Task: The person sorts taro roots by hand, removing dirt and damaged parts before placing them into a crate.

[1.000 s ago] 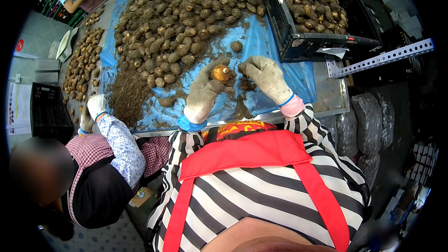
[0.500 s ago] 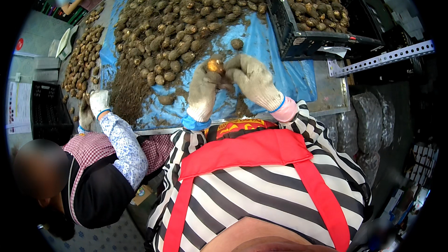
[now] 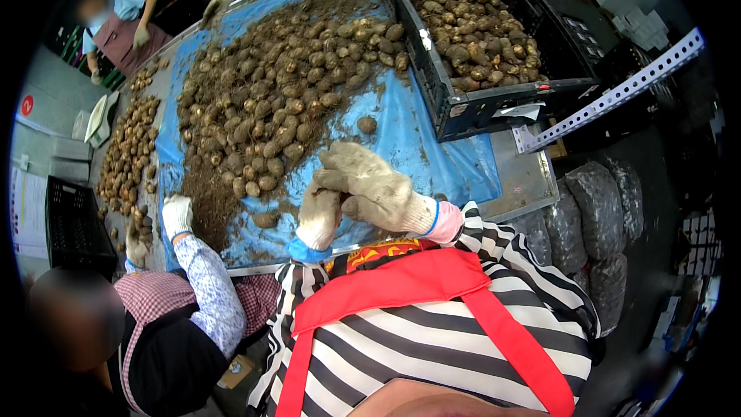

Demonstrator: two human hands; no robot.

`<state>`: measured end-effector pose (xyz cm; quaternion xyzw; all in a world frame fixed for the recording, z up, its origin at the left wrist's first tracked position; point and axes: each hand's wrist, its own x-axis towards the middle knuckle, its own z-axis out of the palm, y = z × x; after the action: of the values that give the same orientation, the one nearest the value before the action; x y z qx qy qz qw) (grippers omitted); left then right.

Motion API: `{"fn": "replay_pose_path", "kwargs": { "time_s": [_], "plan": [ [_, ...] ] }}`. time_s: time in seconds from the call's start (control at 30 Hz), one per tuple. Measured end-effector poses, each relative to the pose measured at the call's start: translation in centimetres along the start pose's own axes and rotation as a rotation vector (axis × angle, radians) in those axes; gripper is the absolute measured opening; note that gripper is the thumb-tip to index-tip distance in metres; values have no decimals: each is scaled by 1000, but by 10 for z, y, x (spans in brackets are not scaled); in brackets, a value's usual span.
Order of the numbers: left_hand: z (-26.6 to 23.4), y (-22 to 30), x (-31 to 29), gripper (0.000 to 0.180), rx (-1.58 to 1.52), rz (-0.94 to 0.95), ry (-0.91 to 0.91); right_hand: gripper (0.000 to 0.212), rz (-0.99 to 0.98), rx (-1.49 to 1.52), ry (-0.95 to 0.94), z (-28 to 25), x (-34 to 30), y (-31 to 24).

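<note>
Both of my hands wear soiled pale knit gloves and meet above the near part of a blue plastic sheet [image 3: 455, 166]. My left hand [image 3: 318, 210] is curled closed under my right hand [image 3: 370, 185], which lies across it with its fingers bent over and pressed together. The small taro seen in the left hand half a second ago is covered by the gloves now. One loose brown taro [image 3: 367, 124] lies on the sheet just beyond my hands. Farther off and to the left spreads a large heap of soil-covered taros [image 3: 270, 100].
A black crate [image 3: 502, 104] of taros stands at the right. A perforated metal bar [image 3: 617, 93] juts out at the table's right corner. A co-worker's gloved hand [image 3: 177, 216] is at the left beside smaller taros [image 3: 127, 154]. More people stand along the far side.
My right hand has moved left and over my left hand, covering the taro with its yellowish patch. My view has shifted, showing more of the far side and another person's gloved hands there.
</note>
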<state>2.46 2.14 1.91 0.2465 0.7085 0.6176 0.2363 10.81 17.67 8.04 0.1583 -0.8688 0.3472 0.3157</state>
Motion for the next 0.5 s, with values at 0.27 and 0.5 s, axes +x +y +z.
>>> {"fn": "replay_pose_path", "kwargs": {
  "time_s": [0.27,0.5],
  "plan": [
    [7,27,-9,25,128,-150,-277,36,-23,-309,-319,20,-5,32],
    [11,40,-5,49,-161,-29,-245,38,505,374,-363,10,-12,53]
  ]
}}
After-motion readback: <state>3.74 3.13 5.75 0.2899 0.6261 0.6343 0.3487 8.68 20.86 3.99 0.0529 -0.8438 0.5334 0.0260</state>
